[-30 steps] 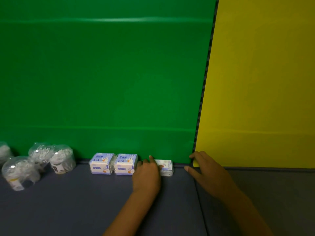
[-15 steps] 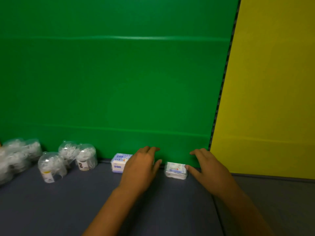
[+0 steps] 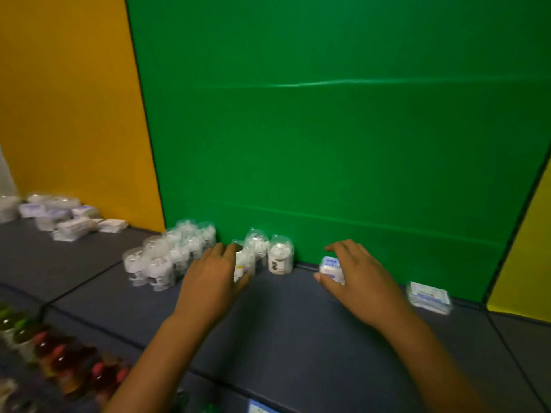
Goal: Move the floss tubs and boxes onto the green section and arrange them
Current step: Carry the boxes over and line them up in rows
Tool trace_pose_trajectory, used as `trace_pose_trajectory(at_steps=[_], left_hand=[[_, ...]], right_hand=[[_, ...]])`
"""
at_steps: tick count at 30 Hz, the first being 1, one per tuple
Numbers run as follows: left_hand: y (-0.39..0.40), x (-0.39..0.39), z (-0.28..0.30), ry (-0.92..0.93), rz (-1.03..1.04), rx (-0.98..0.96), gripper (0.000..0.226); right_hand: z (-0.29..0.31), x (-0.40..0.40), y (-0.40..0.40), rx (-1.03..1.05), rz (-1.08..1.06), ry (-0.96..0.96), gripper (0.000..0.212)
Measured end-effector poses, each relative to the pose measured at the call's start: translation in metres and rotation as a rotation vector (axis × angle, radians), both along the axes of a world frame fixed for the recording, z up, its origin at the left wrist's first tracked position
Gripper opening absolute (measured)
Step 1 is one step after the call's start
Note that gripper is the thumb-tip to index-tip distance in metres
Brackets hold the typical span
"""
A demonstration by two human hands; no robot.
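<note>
Clear floss tubs stand on the grey shelf (image 3: 298, 323) against the green panel (image 3: 343, 144): a cluster of several tubs (image 3: 167, 257) at the panel's left end and two tubs (image 3: 280, 257) further right. My left hand (image 3: 211, 281) curls round another floss tub (image 3: 245, 262) beside those two, index finger above it and thumb below. My right hand (image 3: 360, 281) grips a blue-and-white floss box (image 3: 331, 268) between thumb and fingers. A second floss box (image 3: 429, 296) lies near the panel's right edge. The picture is motion-blurred.
An orange panel (image 3: 68, 114) stands to the left, with white packets and boxes (image 3: 59, 216) piled below it. A yellow panel (image 3: 524, 278) is at the right. Coloured bottles (image 3: 59, 359) line the lower left front. A blue-and-white box (image 3: 259, 408) shows at the bottom edge.
The view swung left. My left hand left the boxes and went to a tub by the pair. My right hand moved left from the far box onto another box.
</note>
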State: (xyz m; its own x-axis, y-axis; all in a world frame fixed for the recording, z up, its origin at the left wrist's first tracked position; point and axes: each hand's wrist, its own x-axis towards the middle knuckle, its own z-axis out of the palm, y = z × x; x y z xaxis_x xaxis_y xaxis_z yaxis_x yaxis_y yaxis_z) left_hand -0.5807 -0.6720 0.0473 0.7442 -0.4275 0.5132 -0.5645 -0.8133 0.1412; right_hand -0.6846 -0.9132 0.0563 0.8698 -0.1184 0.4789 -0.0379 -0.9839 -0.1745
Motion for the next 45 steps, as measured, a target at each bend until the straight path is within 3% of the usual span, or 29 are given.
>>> trace_pose_trajectory(at_steps=[11, 20, 30, 36, 45], left_hand=[[0.206, 0.004, 0.000, 0.031, 0.270, 0.004, 0.062], [0.307, 0.026, 0.002, 0.029, 0.482, -0.015, 0.064], [0.385, 0.112, -0.002, 0.043, 0.591, -0.008, 0.063], [0.408, 0.182, 0.014, 0.008, 0.578, 0.008, 0.061], [0.445, 0.259, -0.013, 0.063, 0.519, -0.056, 0.058]], right_hand=[[0.004, 0.083, 0.183, -0.008, 0.306, -0.001, 0.060], [0.012, 0.157, 0.293, -0.007, 0.514, -0.022, 0.056], [0.000, 0.271, 0.387, 0.037, 0.604, -0.043, 0.057], [-0.006, 0.338, 0.425, 0.079, 0.616, -0.047, 0.058], [-0.025, 0.404, 0.464, 0.062, 0.538, 0.010, 0.060]])
